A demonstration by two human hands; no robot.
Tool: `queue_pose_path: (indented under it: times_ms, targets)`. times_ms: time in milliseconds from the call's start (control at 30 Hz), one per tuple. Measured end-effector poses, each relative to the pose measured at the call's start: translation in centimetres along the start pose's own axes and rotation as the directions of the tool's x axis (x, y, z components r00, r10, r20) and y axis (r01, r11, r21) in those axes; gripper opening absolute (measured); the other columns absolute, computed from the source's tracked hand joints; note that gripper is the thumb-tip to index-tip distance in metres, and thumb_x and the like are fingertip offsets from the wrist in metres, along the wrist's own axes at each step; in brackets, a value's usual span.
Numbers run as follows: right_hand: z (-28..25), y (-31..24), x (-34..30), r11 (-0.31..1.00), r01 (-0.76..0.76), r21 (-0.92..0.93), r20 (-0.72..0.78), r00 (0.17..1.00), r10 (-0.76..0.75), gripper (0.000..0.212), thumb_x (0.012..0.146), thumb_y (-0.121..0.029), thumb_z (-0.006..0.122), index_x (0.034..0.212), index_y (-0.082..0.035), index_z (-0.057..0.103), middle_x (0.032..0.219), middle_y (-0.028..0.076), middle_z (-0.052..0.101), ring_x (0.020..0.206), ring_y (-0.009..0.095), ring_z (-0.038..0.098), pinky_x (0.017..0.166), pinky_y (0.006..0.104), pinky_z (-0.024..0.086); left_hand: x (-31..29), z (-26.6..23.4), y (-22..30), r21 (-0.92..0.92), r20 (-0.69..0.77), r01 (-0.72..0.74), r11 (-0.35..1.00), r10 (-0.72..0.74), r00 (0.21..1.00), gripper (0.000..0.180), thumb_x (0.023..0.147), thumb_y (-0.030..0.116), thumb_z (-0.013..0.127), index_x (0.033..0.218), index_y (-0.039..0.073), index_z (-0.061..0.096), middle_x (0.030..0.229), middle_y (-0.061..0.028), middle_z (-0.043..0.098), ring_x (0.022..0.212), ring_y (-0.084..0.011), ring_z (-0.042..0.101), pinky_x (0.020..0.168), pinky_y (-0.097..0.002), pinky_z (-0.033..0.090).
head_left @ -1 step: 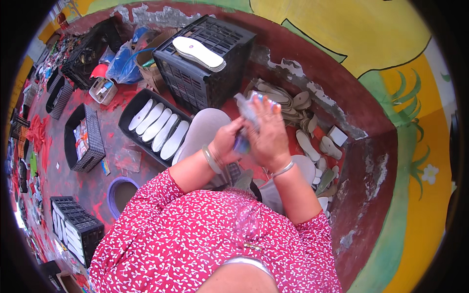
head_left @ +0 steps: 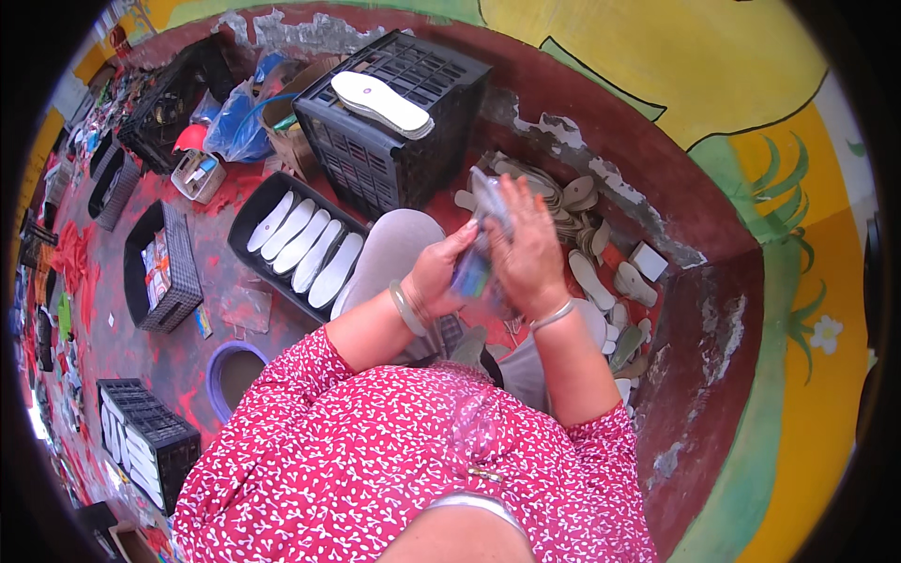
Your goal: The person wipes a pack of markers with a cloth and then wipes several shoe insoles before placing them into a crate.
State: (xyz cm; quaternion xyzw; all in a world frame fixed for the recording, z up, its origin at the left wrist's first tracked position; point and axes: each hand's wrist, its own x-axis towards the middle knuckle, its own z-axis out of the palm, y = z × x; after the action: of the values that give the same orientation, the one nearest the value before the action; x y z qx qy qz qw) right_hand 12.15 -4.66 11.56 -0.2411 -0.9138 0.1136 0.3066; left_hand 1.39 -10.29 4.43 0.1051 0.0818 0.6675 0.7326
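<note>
My left hand [head_left: 437, 270] is closed around a shiny, clear-looking plastic packet [head_left: 490, 199], held upright above my lap. Its lower part shows blurred blue and green; what it contains I cannot make out. Flat against the packet's right side lies my right hand [head_left: 527, 246], its fingers stretched out and pointing away from me. Beyond the hands, a heap of loose pale insoles [head_left: 572, 197] lies along the wall. A black tray [head_left: 246, 218] with several white insoles [head_left: 298, 235] in a row stands to the left of my knee.
White insoles [head_left: 380, 101] are stacked on a black crate [head_left: 375, 159] ahead. Leftward stand a checked basket [head_left: 174, 291] holding packets, a purple-rimmed bucket [head_left: 214, 375] and another crate of insoles [head_left: 155, 422]. A peeling red wall [head_left: 694, 375] bounds the right side.
My right hand has shifted slightly to the right and down along the packet. The packet has tipped a little, showing more of its blue and green part.
</note>
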Motion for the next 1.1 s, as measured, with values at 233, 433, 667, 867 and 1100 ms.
queue_pose_path:
  times_ms: [233,433,667,867,1100]
  targets:
    - [-0.8,10.1,1.1,0.816,-0.509,0.273,-0.052,0.839,0.541,0.026,0.088,-0.022,0.051,0.100,-0.001,0.060,0.085,0.018,0.064,0.077,0.030,0.062,0.070,0.0361,0.047,0.0,-0.1,0.9,-0.067,0.031,0.051,0.996,-0.049,0.998,0.044,0.094,0.034,0.038,0.126,0.004,0.043,0.121,-0.0142,0.052,0.105,-0.0274,0.055,0.095,-0.0402,0.041]
    - [0.9,18.0,-7.5,0.349,-0.688,0.637,0.259,0.617,0.743,0.020,0.086,-0.009,0.051,0.097,0.003,0.061,0.085,0.005,0.063,0.075,0.010,0.058,0.069,0.0245,0.046,2.0,1.7,5.8,-0.097,0.004,-0.065,0.993,0.066,0.998,0.051,0.090,0.035,0.043,0.125,-0.001,0.043,0.122,-0.0184,0.052,0.108,-0.0329,0.053,0.096,-0.0467,0.038]
    - [-1.5,8.6,-4.7,0.444,-0.482,0.755,0.245,0.836,0.492,0.044,0.072,0.003,0.044,0.115,-0.002,0.051,0.097,0.003,0.056,0.092,0.010,0.053,0.081,0.0238,0.042,4.7,1.2,5.0,0.026,-0.034,-0.162,0.986,0.163,0.986,0.043,0.091,0.024,0.044,0.126,-0.002,0.040,0.121,-0.0183,0.052,0.109,-0.0307,0.053,0.096,-0.0452,0.040]
    - [-0.9,6.4,-3.7,0.397,-0.518,0.758,0.275,0.805,0.526,0.050,0.077,-0.035,0.070,0.111,-0.001,0.055,0.093,0.003,0.058,0.081,0.008,0.050,0.071,0.0236,0.043,5.0,2.0,3.0,0.229,0.055,-0.222,0.948,0.215,0.975,0.042,0.092,0.020,0.045,0.130,0.006,0.035,0.122,-0.0127,0.049,0.109,-0.0246,0.053,0.091,-0.0397,0.045]
    - [-0.2,5.6,-4.2,0.834,-0.341,0.434,-0.182,0.873,0.452,0.020,0.072,-0.014,0.074,0.080,0.001,0.062,0.085,0.007,0.057,0.078,0.016,0.055,0.071,0.0263,0.044,4.2,2.8,1.4,0.347,0.033,-0.236,0.908,0.240,0.970,0.044,0.093,0.024,0.044,0.132,0.009,0.030,0.122,-0.0093,0.048,0.108,-0.0219,0.053,0.091,-0.0393,0.046]
